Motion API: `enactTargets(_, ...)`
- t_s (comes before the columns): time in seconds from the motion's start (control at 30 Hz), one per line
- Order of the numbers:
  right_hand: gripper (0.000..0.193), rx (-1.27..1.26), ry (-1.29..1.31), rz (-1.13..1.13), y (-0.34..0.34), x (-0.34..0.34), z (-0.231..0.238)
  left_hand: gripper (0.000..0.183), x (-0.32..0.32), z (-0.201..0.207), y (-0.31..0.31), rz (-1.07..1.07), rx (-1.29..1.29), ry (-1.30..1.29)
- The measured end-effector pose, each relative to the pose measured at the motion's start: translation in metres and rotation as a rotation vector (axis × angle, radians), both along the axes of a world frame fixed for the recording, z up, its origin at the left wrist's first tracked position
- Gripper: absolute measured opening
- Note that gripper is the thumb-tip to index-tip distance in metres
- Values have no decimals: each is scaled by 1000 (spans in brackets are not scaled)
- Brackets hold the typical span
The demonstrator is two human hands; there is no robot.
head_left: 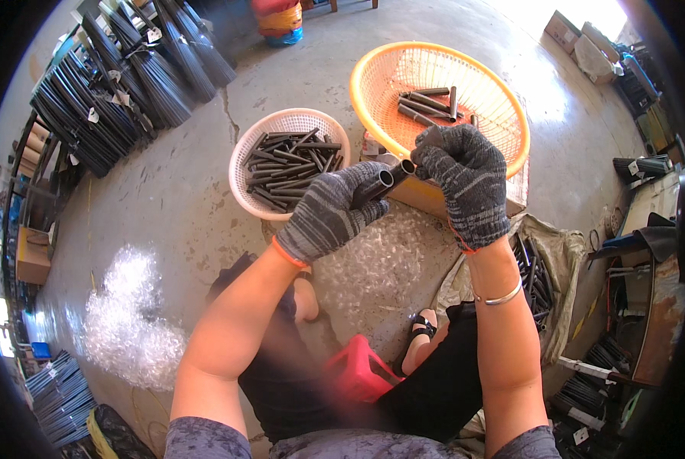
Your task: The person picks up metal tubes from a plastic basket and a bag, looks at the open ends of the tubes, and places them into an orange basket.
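Observation:
My left hand (331,210), in a grey striped knit glove, is wrapped round two short black tubes (374,189), their open ends facing me. Close beside those ends is my right hand (469,172), gloved alike, with its fingers curled in a pinch. What it pinches, if anything, is hidden by the glove. Past my right hand stands an orange plastic basket (361,84) with several black tubes (426,105) lying in it. A smaller white-pink basket (239,180), beyond my left hand, holds a heap of similar tubes (293,167).
Clear plastic shavings (132,321) are piled at left, with more scattered shavings (373,260) below my hands. An open sack (564,268) of tubes lies at right. Bundled long black rods (121,84) stand far left. A red plastic stool (358,371) is between my legs.

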State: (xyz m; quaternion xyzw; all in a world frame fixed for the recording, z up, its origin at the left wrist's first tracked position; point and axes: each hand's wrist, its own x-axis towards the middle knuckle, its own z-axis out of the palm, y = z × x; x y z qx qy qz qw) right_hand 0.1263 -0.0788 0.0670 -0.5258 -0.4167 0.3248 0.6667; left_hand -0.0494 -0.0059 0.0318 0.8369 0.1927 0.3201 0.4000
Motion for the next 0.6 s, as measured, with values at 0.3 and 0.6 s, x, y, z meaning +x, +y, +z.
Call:
enactTargets(0.3, 8, 224, 554, 69, -1, 29, 5, 33, -5, -6, 13, -9, -17, 141)
enactTargets(0.6, 9, 541, 822, 129, -5, 108, 0, 35, -10, -16, 19, 77, -105, 354)
